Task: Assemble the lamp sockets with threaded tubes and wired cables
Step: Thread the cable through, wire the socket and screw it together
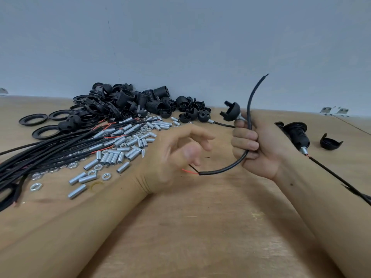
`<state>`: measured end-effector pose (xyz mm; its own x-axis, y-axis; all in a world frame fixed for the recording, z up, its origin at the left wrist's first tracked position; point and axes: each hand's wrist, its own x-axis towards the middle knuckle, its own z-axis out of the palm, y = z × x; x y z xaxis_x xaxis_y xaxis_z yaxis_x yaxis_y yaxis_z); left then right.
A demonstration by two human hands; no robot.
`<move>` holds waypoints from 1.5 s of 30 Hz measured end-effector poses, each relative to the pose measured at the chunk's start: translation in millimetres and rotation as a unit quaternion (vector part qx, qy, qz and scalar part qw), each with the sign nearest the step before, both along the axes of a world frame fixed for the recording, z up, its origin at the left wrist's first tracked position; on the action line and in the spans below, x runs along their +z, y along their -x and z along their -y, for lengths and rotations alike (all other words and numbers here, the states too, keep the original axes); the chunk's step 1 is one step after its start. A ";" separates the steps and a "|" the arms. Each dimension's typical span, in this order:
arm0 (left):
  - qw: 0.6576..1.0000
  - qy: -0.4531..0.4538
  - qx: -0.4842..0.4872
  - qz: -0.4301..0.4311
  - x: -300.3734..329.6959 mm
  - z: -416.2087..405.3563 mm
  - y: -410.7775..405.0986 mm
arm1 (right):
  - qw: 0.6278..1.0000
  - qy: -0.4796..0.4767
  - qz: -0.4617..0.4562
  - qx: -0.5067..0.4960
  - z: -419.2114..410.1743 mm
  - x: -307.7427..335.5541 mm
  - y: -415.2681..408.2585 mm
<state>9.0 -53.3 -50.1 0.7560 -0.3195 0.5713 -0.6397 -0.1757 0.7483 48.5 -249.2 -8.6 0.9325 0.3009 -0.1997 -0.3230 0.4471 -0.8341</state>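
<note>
My right hand (255, 145) grips a black cable (249, 109) in its fist, above the table's middle right. The cable curves up past the fist and bends down-left to bare red and black wire ends (190, 171). Between that hand's thumb and forefinger sits a black socket cap (230, 111) on a short threaded tube. My left hand (180, 153) hovers, blurred, just left of the wire ends with fingers loosely curled and nothing in it.
Black socket parts and rings (120, 103) are heaped at the back left. Threaded tubes and nuts (120, 151) lie scattered before a bundle of black cables (40, 157). An assembled socket with cable (299, 135) and a loose cap (330, 141) lie at right.
</note>
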 end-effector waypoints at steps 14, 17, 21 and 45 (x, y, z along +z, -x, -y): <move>0.989 0.086 0.112 -0.046 2.9 10.6 -3.0 | 0.968 0.151 0.071 0.188 -26.5 -12.7 18.9; 0.976 0.111 0.185 -0.020 2.4 6.7 -9.8 | 0.974 0.169 0.089 0.119 -26.1 -16.8 15.8; 0.963 0.078 0.258 -0.031 -2.8 -1.4 -18.6 | 0.976 0.165 0.129 0.064 -18.2 -20.0 8.5; 0.950 -0.012 0.304 0.077 -0.7 -12.4 -20.7 | 0.926 0.212 0.214 0.226 -16.1 -11.3 19.3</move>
